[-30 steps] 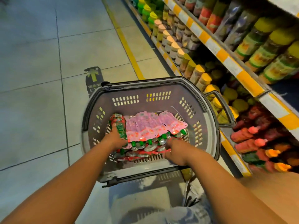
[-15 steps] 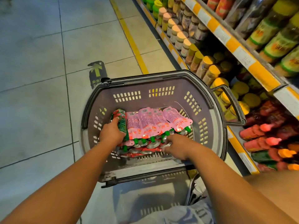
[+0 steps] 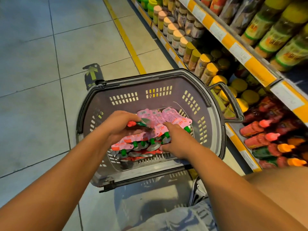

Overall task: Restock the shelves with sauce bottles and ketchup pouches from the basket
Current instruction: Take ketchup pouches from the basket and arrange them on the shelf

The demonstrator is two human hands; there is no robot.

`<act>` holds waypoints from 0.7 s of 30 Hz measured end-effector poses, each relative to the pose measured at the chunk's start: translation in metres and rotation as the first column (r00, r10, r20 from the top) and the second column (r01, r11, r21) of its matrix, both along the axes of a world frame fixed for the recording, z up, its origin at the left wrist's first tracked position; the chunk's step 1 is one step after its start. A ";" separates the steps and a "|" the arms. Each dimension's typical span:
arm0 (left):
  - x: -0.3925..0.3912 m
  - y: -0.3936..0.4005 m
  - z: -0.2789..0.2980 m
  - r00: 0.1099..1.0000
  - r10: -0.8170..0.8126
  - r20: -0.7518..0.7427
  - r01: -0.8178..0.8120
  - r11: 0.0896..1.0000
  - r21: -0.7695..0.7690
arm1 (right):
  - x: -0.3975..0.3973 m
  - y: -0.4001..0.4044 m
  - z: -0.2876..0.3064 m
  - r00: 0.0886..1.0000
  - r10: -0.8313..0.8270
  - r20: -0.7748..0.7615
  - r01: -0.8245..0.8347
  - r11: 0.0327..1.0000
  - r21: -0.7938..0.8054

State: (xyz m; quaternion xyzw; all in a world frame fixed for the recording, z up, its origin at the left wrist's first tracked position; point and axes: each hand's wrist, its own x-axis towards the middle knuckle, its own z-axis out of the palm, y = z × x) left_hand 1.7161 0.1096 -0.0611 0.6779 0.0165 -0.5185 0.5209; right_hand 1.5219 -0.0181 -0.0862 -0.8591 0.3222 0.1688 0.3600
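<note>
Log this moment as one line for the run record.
left hand: grips sauce bottle over basket | right hand: on ketchup pouches | shelf: nothing placed yet

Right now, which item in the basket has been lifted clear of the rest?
The green sauce bottle with the red cap, gripped in the left hand above the pile. The pink ketchup pouches lie in the basket, with the right hand among them.

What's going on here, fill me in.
A person is crouched over a grey basket beside store shelves, unloading it. The left hand grips a green sauce bottle with a red cap, lifted above the pile. The right hand rests on the pink ketchup pouches in the basket. Nothing has reached the shelves yet.
</note>
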 end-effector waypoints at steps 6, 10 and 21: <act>-0.040 -0.015 0.022 0.944 -0.105 -0.312 0.067 0.989 -0.131 | -0.003 -0.003 0.004 0.990 -0.053 0.132 0.070 0.989 -0.132; -0.045 -0.020 0.020 0.907 -0.251 -0.337 0.182 0.957 -0.224 | -0.011 -0.007 0.008 0.988 -0.104 0.116 0.126 0.971 -0.203; -0.027 -0.022 -0.121 0.250 -0.836 0.488 0.518 0.541 0.662 | -0.026 -0.016 0.010 0.921 -0.315 0.231 0.349 0.928 -0.127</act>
